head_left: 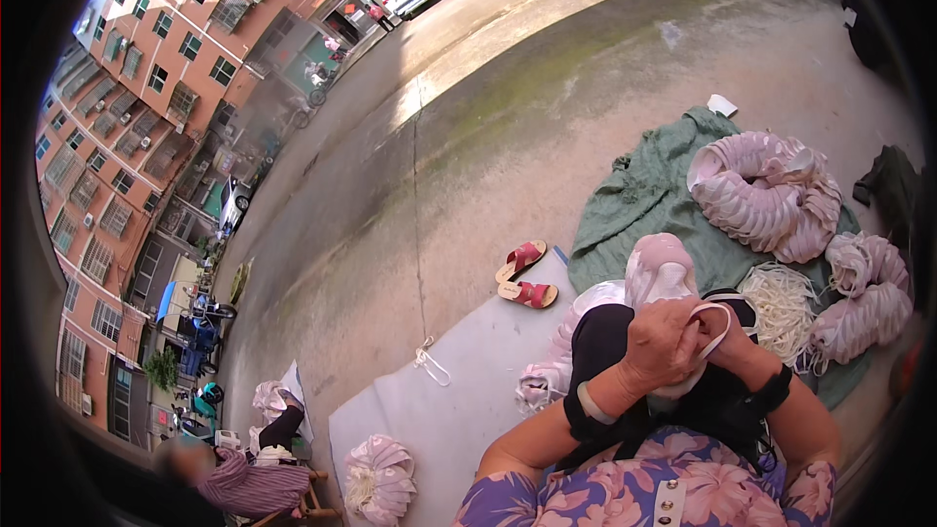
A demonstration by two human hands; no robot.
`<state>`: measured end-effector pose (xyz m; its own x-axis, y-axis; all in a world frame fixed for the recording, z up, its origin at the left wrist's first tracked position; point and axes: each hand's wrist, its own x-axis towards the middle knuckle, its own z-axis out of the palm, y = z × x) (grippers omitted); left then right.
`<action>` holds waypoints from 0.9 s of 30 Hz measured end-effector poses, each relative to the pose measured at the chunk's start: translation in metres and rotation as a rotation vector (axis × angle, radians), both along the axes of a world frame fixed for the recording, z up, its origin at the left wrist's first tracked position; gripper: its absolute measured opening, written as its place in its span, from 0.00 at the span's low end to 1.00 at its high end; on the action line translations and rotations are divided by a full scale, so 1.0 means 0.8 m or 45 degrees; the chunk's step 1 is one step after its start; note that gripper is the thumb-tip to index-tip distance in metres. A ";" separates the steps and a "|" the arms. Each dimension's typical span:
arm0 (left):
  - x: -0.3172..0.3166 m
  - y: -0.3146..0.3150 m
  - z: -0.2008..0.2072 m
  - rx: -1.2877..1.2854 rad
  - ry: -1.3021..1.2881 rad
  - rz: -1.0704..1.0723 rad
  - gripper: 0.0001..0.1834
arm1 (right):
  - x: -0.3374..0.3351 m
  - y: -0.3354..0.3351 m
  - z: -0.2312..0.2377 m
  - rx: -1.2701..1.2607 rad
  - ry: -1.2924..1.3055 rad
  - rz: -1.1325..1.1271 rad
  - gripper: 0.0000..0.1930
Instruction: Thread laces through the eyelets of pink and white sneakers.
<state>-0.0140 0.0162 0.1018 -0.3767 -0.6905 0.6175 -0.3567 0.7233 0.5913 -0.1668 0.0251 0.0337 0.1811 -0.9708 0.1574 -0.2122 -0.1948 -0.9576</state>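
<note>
Over my lap, a pale pink piece that looks like a shoe upper [659, 268] stands with its rounded end pointing away from me. My left hand [656, 340] is closed at its near end, fingers pinched together. Close against it, my right hand [734, 344] is also closed, and a white shoelace [720, 330] loops out between the two. Exactly which fingers grip the lace is partly hidden, as is the near part of the upper. A heap of loose white laces [778, 307] lies just beyond my right hand.
Nested pink uppers form a large ring [766, 190] on a green cloth [634, 195], with more bundles [864, 317] at the right. A grey sheet [439, 420] bears another bundle [379, 478] and a stray lace [429, 361]. Red sandals [527, 278] lie ahead. Another person [254, 483] sits at lower left.
</note>
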 end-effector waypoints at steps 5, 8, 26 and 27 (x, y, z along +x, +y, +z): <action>0.055 0.017 -0.043 0.014 -0.305 0.282 0.11 | 0.002 0.002 0.025 0.048 0.177 0.019 0.08; 0.054 0.024 -0.052 0.067 -0.251 0.284 0.11 | 0.003 0.004 0.012 0.026 0.194 -0.003 0.07; 0.055 0.017 -0.077 0.059 -0.177 0.143 0.10 | 0.010 0.005 0.016 -0.066 0.330 -0.126 0.06; 0.051 0.016 -0.078 0.059 -0.194 0.134 0.09 | 0.006 0.005 0.012 -0.043 0.341 -0.139 0.06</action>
<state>0.0267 0.0290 0.0398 -0.3874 -0.7575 0.5255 -0.5168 0.6504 0.5566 -0.1623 0.0293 0.0436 0.1152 -0.9818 0.1509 -0.4779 -0.1879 -0.8581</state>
